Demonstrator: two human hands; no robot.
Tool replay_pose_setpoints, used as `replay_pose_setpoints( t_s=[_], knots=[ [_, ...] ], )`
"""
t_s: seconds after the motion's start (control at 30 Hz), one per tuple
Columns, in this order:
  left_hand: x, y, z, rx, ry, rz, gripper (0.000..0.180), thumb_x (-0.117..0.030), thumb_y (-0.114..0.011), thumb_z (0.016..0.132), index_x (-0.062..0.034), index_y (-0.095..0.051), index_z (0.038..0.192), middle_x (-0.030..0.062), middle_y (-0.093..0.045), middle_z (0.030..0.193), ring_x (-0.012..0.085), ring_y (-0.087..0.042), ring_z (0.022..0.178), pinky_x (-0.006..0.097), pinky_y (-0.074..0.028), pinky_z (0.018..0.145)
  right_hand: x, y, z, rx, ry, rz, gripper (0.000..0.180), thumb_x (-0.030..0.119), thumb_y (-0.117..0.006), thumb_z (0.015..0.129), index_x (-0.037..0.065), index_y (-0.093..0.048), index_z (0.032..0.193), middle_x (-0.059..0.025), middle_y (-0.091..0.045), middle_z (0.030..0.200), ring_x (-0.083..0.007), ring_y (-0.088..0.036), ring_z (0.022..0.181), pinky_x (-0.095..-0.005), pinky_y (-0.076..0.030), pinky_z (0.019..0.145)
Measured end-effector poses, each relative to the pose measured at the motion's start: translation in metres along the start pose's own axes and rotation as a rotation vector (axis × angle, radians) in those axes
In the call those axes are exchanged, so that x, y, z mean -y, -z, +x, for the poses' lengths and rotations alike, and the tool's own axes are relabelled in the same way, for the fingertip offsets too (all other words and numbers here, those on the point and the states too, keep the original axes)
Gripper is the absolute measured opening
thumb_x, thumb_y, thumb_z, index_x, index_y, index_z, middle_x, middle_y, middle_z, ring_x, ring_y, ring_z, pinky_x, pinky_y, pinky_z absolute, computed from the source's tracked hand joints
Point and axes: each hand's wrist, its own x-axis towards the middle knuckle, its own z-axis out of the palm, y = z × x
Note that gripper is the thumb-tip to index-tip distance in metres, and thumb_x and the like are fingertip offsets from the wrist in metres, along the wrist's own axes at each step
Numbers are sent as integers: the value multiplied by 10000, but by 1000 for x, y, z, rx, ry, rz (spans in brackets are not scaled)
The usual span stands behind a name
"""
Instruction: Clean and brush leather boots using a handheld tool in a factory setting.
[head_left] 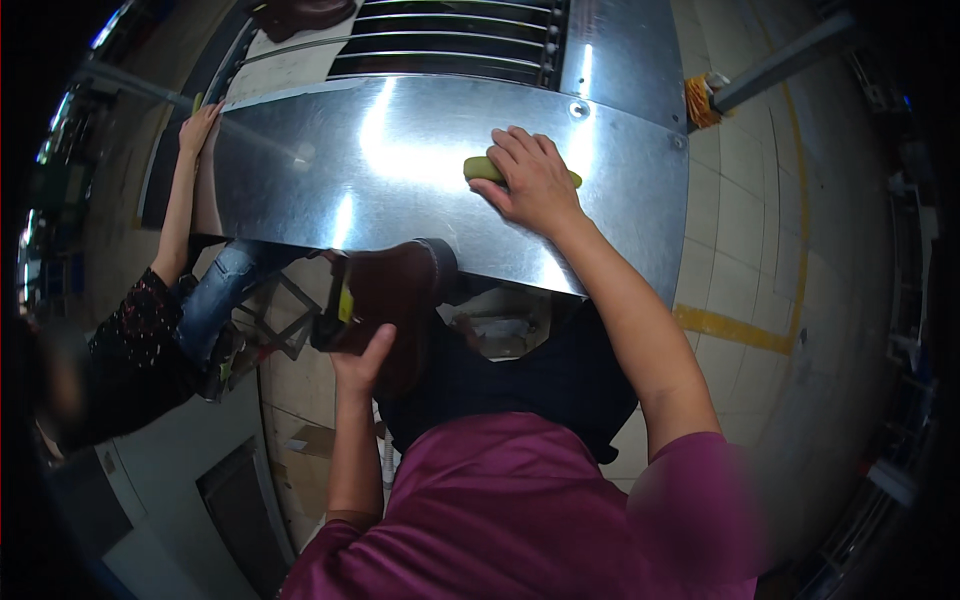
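My left hand (362, 362) grips a dark brown leather boot (392, 290) from below, its thumb lying on the leather. The boot is held at the near edge of the metal table, over my lap, and a yellow-green patch shows at its dark opening. On the shiny tabletop my right hand (530, 180) is closed over an olive-green oblong pad (480, 169), whose two ends stick out on either side. What the pad is made of I cannot tell.
The metal table (300, 180) spans the front, with a conveyor of metal rods (450, 40) beyond it. Another brown shoe (300, 15) lies there on a pale sheet. At the left, a co-worker's hand (200, 128) rests at the table's edge. A grey cabinet (190, 490) stands lower left.
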Motion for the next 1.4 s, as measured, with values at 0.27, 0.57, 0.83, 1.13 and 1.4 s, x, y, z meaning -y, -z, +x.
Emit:
replay_pose_setpoints(
  t_s=[0.27,0.57,0.83,1.13,1.4],
  knots=[
    [0,6,25,383,-465,667,683,-250,-842,781,-13,-586,1369,223,-552,1476,394,-515,1392,522,-346,1188,8,6,3,-435,-177,233,390,385,-741,934,51,-624,1098,-50,-633,748,-221,-628,645,-345,-490,587],
    [6,-29,-1,108,-398,539,724,-233,-893,772,-29,-563,1383,243,-565,1447,410,-557,1339,484,-436,1136,78,32,6,-300,-877,1950,384,437,-619,1004,60,-576,947,-1,-406,598,-119,-445,473,-273,-387,444],
    [6,-31,-3,112,-429,602,710,-260,-871,805,-4,-551,1385,257,-576,1426,415,-575,1312,500,-450,1110,81,19,-7,-375,-766,2151,319,360,-570,1037,67,-558,913,-5,-401,586,-126,-422,447,-280,-381,430],
    [6,-26,1,160,-355,635,718,-181,-811,862,-72,-446,1471,280,-456,1525,421,-462,1417,511,-385,1163,112,9,-13,-557,-407,1784,187,223,-569,1046,54,-516,986,-37,-411,627,-129,-375,490,-294,-349,449],
    [23,-22,-1,141,-454,615,732,-244,-855,847,-70,-461,1439,279,-475,1505,433,-481,1396,517,-385,1162,89,0,9,-377,-827,2155,248,279,-527,1053,92,-552,892,-5,-416,581,-134,-407,446,-299,-347,416]
  ],
)
